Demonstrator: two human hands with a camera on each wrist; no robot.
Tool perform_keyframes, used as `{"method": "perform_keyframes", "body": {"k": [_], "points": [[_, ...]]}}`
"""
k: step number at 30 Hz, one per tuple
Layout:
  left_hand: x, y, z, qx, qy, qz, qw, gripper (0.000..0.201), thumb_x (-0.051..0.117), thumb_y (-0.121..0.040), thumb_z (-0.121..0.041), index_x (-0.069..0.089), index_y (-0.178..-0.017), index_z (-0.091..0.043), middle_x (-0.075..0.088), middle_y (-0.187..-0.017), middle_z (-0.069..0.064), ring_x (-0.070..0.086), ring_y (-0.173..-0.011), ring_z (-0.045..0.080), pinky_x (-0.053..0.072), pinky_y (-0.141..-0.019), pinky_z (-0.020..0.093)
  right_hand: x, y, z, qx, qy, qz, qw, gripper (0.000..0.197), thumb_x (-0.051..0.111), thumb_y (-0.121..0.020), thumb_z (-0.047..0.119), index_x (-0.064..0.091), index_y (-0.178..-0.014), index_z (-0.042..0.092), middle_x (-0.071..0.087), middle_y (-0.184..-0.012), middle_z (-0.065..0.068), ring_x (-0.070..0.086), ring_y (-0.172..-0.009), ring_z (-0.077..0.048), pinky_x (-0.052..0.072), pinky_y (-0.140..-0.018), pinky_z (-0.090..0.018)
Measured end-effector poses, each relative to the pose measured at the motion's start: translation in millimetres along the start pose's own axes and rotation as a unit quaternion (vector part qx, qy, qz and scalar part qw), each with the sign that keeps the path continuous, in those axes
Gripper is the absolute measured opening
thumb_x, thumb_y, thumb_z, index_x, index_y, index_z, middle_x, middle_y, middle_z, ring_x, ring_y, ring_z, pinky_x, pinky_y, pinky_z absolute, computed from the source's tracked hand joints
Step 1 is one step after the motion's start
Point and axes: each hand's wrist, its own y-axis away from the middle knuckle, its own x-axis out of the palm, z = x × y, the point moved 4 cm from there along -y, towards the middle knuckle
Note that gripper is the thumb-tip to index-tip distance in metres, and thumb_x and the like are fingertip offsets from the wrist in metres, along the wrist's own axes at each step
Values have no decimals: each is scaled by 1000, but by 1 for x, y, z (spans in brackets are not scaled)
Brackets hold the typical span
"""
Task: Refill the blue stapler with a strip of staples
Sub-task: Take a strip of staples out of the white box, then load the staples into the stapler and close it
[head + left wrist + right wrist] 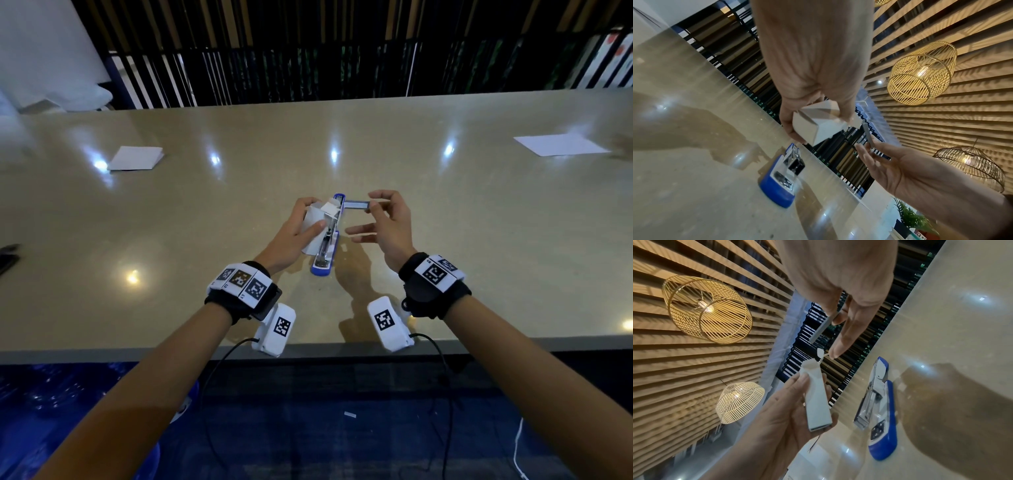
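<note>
The blue stapler (325,250) lies on the beige table (445,222) with its top swung open and flat, so the metal staple channel (869,404) shows. My left hand (301,229) grips a small white staple box (317,226) with its end flap open, held just above the stapler. My right hand (380,219) pinches a grey strip of staples (357,205) between thumb and fingertips, level with the box's open end, its other fingers spread. The strip (821,329) hangs in the air, clear of the box (817,399) and the stapler (781,177).
A folded white paper (135,158) lies far left and a white sheet (560,144) far right on the table. A dark object (8,255) sits at the left edge. The table's near edge (308,347) runs under my wrists. Black railing stands behind.
</note>
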Motion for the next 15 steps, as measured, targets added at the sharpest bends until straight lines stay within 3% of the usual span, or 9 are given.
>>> {"method": "perform_keyframes", "body": {"k": [4,6,9,12,15], "points": [[5,0,-5,7,-40,-10,999,17,41,-101,-18,35,-117,-18,50,-101,-7,55,-71,-10,47,-69,9,2,0,1,-14,-2,-10,1000,12,42,-96,8,47,-107,12,52,-100,-6,69,-60,-21,57,-64,-37],[7,0,-8,1,-69,-26,997,16,42,-101,-26,38,-111,-14,50,-86,-9,52,-59,-12,43,-59,5,3,-1,2,-17,-15,-13,1000,13,43,-96,7,47,-107,12,53,-98,-6,69,-63,-20,57,-71,-39],[7,1,-14,8,-99,-53,994,17,39,-102,-29,40,-102,-12,47,-71,-9,47,-50,-7,37,-51,8,5,0,3,-17,-43,-9,999,14,43,-96,5,45,-108,12,56,-99,-9,71,-66,-19,57,-73,-36],[8,0,-15,6,-133,-60,989,13,37,-101,-30,39,-95,-18,40,-61,-5,36,-51,6,29,-53,22,8,0,4,-21,-71,1,997,16,43,-96,3,44,-109,11,58,-92,-6,71,-65,-17,58,-73,-34],[9,0,-16,15,-170,-52,984,16,37,-97,-40,39,-99,-25,55,-66,9,41,-53,16,37,-54,31,12,1,7,-30,-88,23,995,18,43,-96,2,43,-110,12,55,-88,-4,72,-63,-15,59,-73,-33]]}}
